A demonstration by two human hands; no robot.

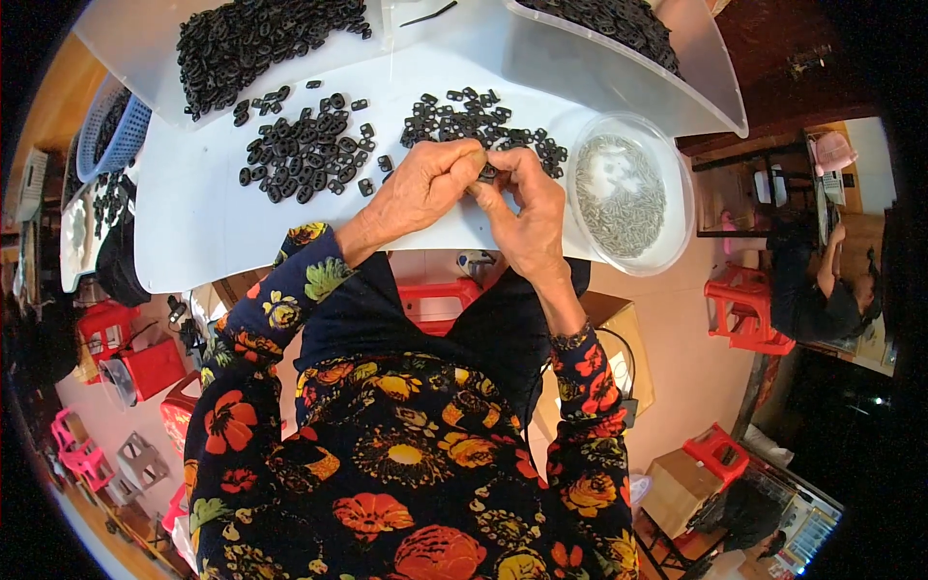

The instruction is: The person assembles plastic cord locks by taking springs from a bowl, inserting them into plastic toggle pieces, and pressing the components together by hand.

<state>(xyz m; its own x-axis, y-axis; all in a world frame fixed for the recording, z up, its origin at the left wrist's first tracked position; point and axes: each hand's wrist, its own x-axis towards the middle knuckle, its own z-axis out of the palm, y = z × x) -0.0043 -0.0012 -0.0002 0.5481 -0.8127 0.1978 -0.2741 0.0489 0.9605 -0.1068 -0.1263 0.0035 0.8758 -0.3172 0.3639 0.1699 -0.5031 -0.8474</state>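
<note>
Above the near edge of the white table (203, 227), my two hands meet with the fingertips pressed together. Between them shows a small black plastic part (487, 174), mostly hidden by the fingers. My left hand (425, 188) is closed on it from one side, my right hand (529, 208) pinches it from the other. A loose pile of black oval pieces with two holes (300, 159) lies left of my hands. Just beyond my fingers is a second pile of smaller black pieces (454, 118). To the right, a round clear tub (682, 198) holds many thin silvery metal pins (623, 217).
Two translucent bins with heaped black pieces (256, 43) (619, 24) stand at the table's far side. A blue basket (126, 133) is at far left. Red stools (744, 307) stand on the floor. Another person (817, 295) sits at a bench on the right.
</note>
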